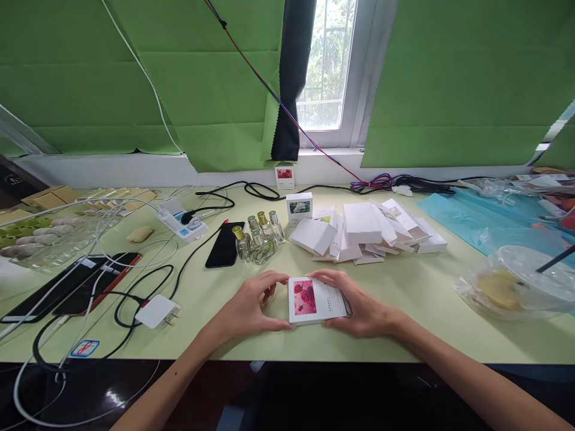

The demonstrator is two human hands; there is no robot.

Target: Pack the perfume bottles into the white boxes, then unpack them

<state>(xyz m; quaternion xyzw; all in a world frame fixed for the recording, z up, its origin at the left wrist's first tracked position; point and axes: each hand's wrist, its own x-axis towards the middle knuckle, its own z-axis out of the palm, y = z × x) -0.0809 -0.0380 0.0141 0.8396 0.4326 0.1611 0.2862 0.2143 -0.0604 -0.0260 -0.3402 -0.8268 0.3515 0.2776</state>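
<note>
A small white box (317, 300) with a picture of red roses lies flat near the table's front edge, its picture end to the left. My right hand (354, 303) grips its right end, thumb at the near side and fingers at the far side. At the left end, my left hand (255, 304) has thumb and fingers curved apart, their tips at the box's corners. Beyond the hands stand several glass bottles (258, 236) with green and gold caps. White flat boxes (362, 224) lie heaped to their right, beside an upright box with a white flower picture (299, 207).
A black phone (225, 244) lies left of the bottles. Cables, a white charger (157, 311), a power strip (182, 222) and more phones cover the left side. At the right are a plastic cup (534, 272) in a bag and blue plastic sheeting (462, 218).
</note>
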